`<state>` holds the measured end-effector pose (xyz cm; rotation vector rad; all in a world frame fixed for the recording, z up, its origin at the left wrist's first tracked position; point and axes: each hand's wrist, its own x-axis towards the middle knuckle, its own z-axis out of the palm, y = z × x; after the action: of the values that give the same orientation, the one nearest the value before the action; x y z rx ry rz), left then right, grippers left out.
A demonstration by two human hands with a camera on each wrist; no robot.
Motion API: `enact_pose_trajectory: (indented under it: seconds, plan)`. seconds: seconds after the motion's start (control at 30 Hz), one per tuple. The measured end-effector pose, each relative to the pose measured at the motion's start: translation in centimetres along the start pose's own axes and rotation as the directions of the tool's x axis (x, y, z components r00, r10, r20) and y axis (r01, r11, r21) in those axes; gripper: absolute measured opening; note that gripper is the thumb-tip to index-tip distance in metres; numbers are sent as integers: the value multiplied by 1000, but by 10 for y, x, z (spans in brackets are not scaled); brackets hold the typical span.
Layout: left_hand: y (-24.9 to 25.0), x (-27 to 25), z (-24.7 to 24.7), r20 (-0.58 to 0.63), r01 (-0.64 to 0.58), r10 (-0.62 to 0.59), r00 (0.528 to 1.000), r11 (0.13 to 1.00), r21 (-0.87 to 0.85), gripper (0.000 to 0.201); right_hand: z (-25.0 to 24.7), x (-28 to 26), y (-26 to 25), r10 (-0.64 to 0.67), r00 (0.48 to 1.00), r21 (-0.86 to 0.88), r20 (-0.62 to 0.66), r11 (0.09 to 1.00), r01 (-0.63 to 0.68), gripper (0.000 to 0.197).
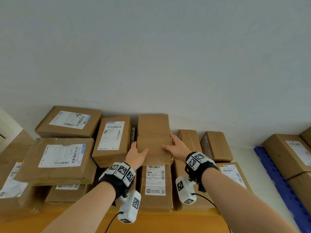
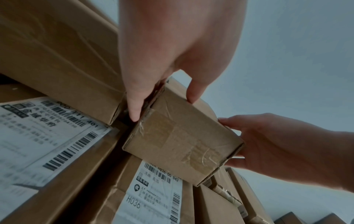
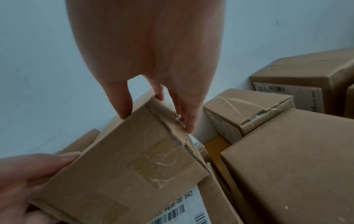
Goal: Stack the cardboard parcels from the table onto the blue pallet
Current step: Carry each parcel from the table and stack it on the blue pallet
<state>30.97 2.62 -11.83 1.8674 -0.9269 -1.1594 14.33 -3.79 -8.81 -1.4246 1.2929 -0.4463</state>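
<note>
A plain brown cardboard parcel point(image 1: 154, 138) with no label on top lies on the pile in the middle of the table. My left hand point(image 1: 137, 154) grips its near left side, thumb on top and fingers down the side. My right hand point(image 1: 175, 146) grips its right side the same way. In the left wrist view the parcel's taped end point(image 2: 182, 141) faces the camera between both hands. In the right wrist view the same parcel point(image 3: 134, 163) sits tilted above a labelled box. The blue pallet point(image 1: 276, 179) lies at the right with parcels on it.
Several labelled parcels point(image 1: 57, 158) are piled on the wooden table point(image 1: 159, 222) left of and under the held one. Small boxes point(image 1: 217, 146) stand by the wall at right. Boxes on the pallet point(image 1: 289, 153) fill the far right. A pale wall lies behind.
</note>
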Motion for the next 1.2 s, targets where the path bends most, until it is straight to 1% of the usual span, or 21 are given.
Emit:
enact_pose_trajectory:
  seconds: [0.1,0.27,0.4,0.5,0.6,0.7,0.87,1.07,1.2]
  plan:
    - [0,-2,-1,6,-16,16,1000,1000,-24,59,-2,0,2,8,1000,36,-9,999,-8,62]
    - [1,-10,-3,38,-48,50,998,997,-54,55,-9,-7,4,21,1000,64,-14,998,-20,67]
    - [5,-17,-8,59,-81,86,995,993,-87,61,-12,-14,0,20,998,78,-55,997,-15,69]
    - [8,-21,-14,81,-133,140,987,987,-95,66,-12,-21,-3,14,996,102,-91,995,-5,71]
    - [10,-28,-19,124,-187,196,973,979,-82,72,-12,-34,-3,10,990,119,-143,993,8,75]
    - [10,-37,-21,176,-216,228,958,973,-83,79,-13,-52,-2,24,982,165,-186,986,7,74]
    - [8,-54,-19,231,-280,291,928,957,-79,79,-12,-83,8,50,963,230,-265,973,13,75]
    - [18,-72,-2,350,-283,308,884,951,-122,81,-23,-126,26,137,925,343,-355,939,-7,74]
    - [24,-87,18,422,-279,304,854,953,-121,83,-35,-163,36,185,896,401,-405,916,-8,69]
